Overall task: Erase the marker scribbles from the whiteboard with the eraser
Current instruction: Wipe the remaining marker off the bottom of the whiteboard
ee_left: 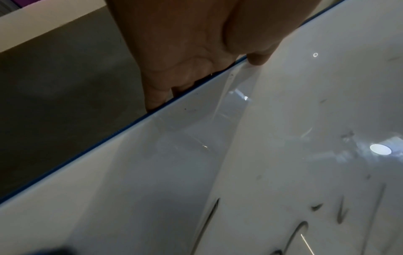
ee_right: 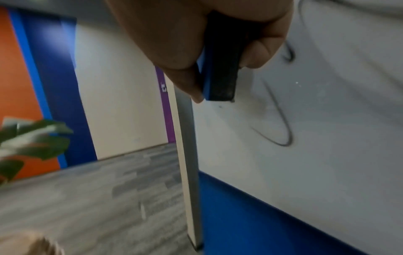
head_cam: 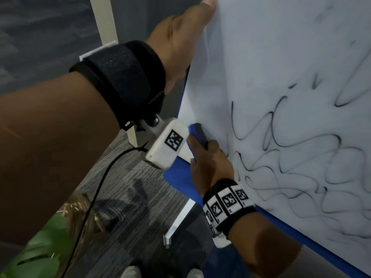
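Gripping the eraser (head_cam: 197, 135) between thumb and curled fingers, the right hand (head_cam: 208, 167) is holding its dark felt face against the whiteboard (head_cam: 281, 57), near the board's lower left corner and just left of the looping black scribbles (head_cam: 291, 157); in the right wrist view the eraser's blue back is lying against the thumb and the felt is facing the white surface; a banded wrist strap (head_cam: 226, 201) with square markers is sitting on that wrist; below it the blue frame (head_cam: 301, 237) is running along the board's bottom edge; farther up, the left hand (head_cam: 184, 37) is gripping the board's left edge, thumb lying on the front and fingers (ee_left: 157, 96) wrapping behind; faint grey smudges are showing on the surface above the scribbles.
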A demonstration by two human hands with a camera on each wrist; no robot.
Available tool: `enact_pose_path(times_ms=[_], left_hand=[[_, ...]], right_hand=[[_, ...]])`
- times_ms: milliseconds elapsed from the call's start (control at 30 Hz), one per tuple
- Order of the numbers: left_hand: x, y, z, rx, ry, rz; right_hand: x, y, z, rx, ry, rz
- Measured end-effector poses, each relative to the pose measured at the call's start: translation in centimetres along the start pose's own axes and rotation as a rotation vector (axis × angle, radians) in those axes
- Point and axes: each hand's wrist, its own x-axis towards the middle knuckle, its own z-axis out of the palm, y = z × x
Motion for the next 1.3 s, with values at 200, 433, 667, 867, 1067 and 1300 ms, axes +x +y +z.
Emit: enact_pose_path(times_ms=[200, 433, 667, 867, 1067, 1300], left_hand=[[-0.1, 0.2, -0.1, -0.012, -0.055, 0.015], [0.0, 0.0, -0.4, 0.028, -0.06, -0.031], [0.2, -0.5, -0.3, 0.006, -0.076, 0.04], [0.3, -0.8, -0.4, 0.012, -0.056, 0.032], [0.7, -0.9, -0.7, 0.1, -0.028, -0.004], [0.6, -0.7, -0.8, -0.034, -0.094, -0.086]], right_hand=[[-3.1, 4.6, 3.3, -0.025, -0.323, 0.177], [-4.8, 6.5, 2.4, -0.11, -0.132, 0.063], [-6.1, 7.3, -0.5, 0.032, 0.146, 0.066], [-6.9, 8.5, 1.1, -0.067, -0.007, 0.027], [-5.1, 7.1, 1.4, -0.008, 0.001, 0.007], [-6.4, 10.0, 5.7, -0.214, -0.215, 0.038]])
